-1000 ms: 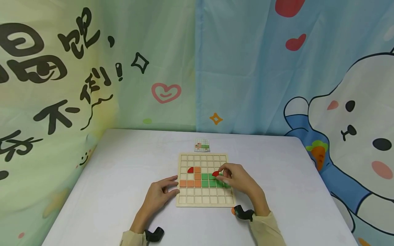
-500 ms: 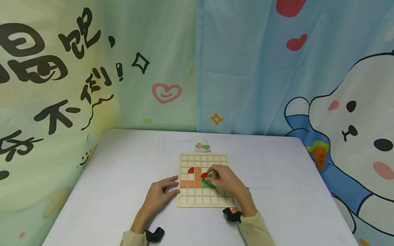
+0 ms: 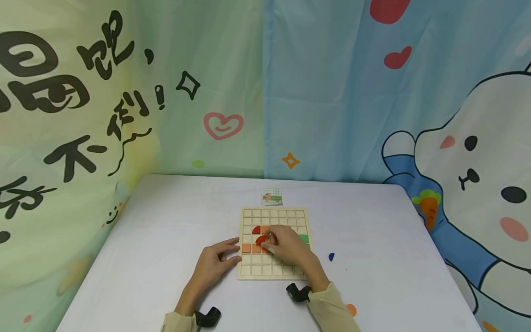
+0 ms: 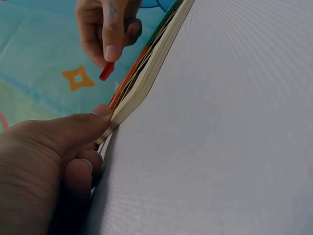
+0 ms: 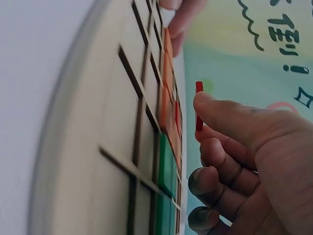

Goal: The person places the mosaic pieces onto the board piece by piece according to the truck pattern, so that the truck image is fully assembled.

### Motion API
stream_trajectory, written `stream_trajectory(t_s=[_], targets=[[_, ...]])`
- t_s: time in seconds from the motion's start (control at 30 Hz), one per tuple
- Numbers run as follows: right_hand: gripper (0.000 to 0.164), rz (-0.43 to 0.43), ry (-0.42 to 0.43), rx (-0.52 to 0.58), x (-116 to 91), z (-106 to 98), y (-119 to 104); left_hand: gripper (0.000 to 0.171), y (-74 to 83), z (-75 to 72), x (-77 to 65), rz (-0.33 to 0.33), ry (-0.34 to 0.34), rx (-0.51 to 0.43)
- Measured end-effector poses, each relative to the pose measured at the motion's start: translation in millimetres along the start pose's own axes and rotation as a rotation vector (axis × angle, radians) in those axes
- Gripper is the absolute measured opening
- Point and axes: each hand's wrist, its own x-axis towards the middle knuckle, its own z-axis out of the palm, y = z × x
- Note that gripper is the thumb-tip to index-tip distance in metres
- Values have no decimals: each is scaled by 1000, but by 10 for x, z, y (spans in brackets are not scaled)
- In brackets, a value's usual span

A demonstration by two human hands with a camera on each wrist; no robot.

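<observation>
A square wooden grid board (image 3: 269, 272) lies on the table, with orange tiles (image 3: 246, 248), green tiles (image 3: 304, 239) and a red rounded tile (image 3: 256, 229) set in its cells. Above the left part of the grid, my right hand (image 3: 286, 244) pinches a second red rounded tile (image 5: 199, 86) between thumb and fingertips. That tile shows edge-on and clear of the board in the right wrist view. My left hand (image 3: 213, 260) rests against the board's left edge with relaxed fingers; its thumb (image 4: 100, 111) touches the rim. The right hand hides several middle cells.
Behind the board lies a small printed card (image 3: 271, 197) with a coloured grid picture. A blue half-round piece (image 3: 331, 257) is on the white table (image 3: 386, 240) at the right. An orange round piece (image 3: 351, 309) lies near my right sleeve. A printed curtain hangs behind.
My right hand has carried the red tile leftward across the board, from over the green tiles to near the orange ones. The blue piece has come into sight. My left hand has stayed put.
</observation>
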Motion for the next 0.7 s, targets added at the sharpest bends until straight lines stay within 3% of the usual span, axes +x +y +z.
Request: stream_trajectory(t_s=[0.23,0.7], targets=[[16,-18,-4,1,81,112,-59,27,-8,-1,1,12,4,3],[25,5,-9,-29,187,226,-162,25,-30,3,1,43,14,-20]])
